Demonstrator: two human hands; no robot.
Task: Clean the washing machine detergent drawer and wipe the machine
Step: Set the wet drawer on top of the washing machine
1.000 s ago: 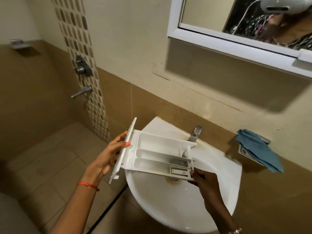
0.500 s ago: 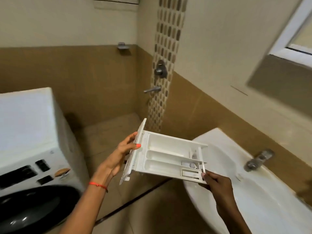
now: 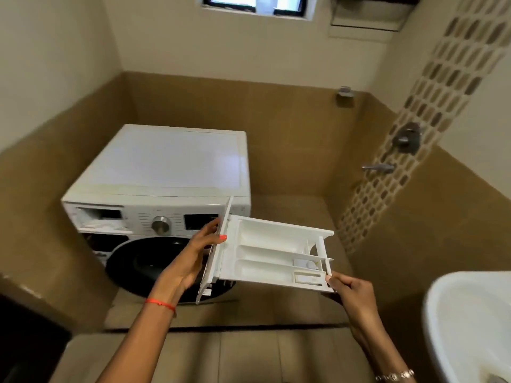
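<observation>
Holding one white detergent drawer (image 3: 265, 255), apparently three-channelled: left hand (image 3: 193, 258) grips its front panel, right hand (image 3: 352, 294) pinches the rear corner; one washing machine (image 3: 166, 172) behind.

Detergent drawer (image 3: 265, 252) all white plastic; washing machine (image 3: 171, 161) white too, w/ black round door (image 3: 143, 264), silver knob (image 3: 161, 225), dark display panel (image 3: 199, 221); upper wall (image 3: 221, 45) cream, lower wall (image 3: 290, 139) brown tile; mosaic strip (image 3: 442, 92) has grey and brown ovals in rows on a cream ground; floor (image 3: 249, 355) tan tile w/ a dark line across; sink (image 3: 456, 313) white; window frame (image 3: 254, 13) black; tap (image 3: 378, 167) silver-grey; left hand (image 3: 190, 261) has orange-red nail polish, red thread (image 3: 160, 303) at the wrist; right hand (image 3: 354, 297) wrist carries a band (image 3: 395, 375), prob. gold-toned, too blurred to be sure.
</observation>
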